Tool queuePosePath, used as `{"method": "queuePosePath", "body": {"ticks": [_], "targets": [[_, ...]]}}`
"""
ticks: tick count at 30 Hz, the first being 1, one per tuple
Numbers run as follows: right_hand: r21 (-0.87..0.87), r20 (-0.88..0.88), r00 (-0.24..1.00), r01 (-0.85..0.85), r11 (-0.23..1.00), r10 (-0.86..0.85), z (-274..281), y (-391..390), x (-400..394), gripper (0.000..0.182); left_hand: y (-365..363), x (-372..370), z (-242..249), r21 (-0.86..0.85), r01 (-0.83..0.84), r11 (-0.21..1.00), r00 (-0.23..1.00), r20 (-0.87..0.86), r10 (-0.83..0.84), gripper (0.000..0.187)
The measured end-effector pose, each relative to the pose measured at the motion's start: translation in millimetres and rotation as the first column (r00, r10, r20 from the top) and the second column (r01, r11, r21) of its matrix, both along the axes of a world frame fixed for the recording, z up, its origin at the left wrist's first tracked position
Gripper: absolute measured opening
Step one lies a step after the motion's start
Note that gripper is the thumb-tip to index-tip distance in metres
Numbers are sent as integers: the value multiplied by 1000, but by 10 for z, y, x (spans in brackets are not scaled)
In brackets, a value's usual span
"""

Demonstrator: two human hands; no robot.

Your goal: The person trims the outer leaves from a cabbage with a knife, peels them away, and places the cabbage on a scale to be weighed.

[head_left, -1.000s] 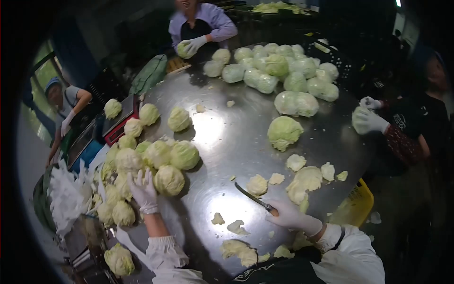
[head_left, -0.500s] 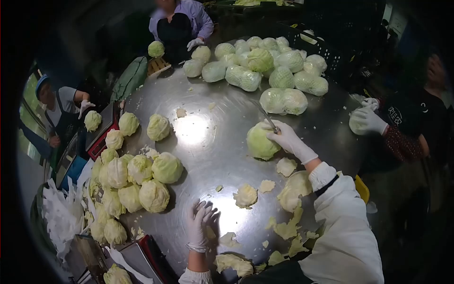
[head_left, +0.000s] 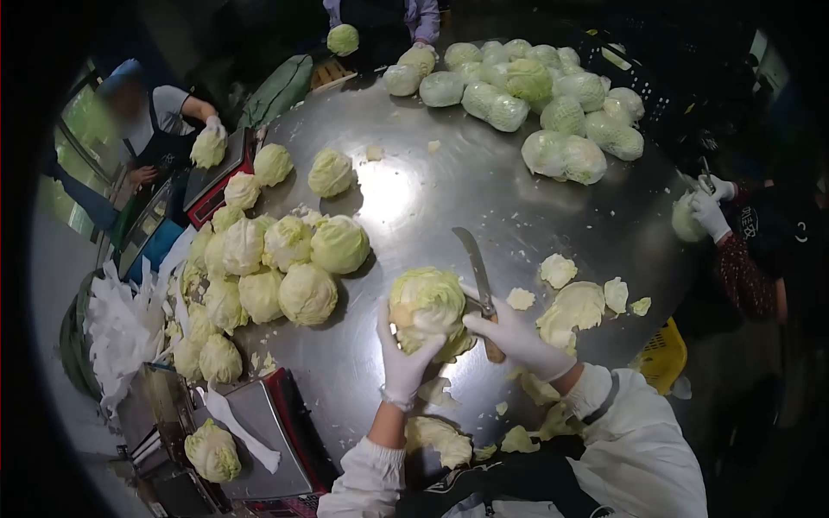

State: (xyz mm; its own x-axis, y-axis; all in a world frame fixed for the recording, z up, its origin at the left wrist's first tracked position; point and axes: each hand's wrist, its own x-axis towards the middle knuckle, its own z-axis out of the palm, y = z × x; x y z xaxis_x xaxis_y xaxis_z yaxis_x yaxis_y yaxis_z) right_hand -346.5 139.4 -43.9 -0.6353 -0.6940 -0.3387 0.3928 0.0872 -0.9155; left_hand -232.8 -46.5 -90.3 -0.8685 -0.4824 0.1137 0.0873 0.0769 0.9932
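The left hand (head_left: 406, 356) cups the cabbage (head_left: 427, 312) at the table's near middle, thumb and fingers spread around it; the right hand's (head_left: 516, 335) fingers wrap the knife (head_left: 480, 289) beside it.

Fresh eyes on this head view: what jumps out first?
The pale cabbage cupped in the gloved left hand, low centre, with a long knife in the right hand beside it. Then the shiny metal table: loose cabbages heaped on its left, mostly wrapped cabbages at far right.
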Motion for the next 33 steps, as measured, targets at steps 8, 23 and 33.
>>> {"method": "queuePosePath", "body": {"ticks": [8,23,33], "targets": [[-130,437,863,-220,967,255,-134,77,1248,65,-118,1655,447,-202,-170,964,952,219,214,101],[527,-511,748,-118,842,425,232,576,1446,38,507,1370,165,-347,-149,926,970,129,204,110],[614,-609,612,-39,788,504,143,580,1495,20,570,1292,148,-438,-108,893,970,150,191,112]]}}
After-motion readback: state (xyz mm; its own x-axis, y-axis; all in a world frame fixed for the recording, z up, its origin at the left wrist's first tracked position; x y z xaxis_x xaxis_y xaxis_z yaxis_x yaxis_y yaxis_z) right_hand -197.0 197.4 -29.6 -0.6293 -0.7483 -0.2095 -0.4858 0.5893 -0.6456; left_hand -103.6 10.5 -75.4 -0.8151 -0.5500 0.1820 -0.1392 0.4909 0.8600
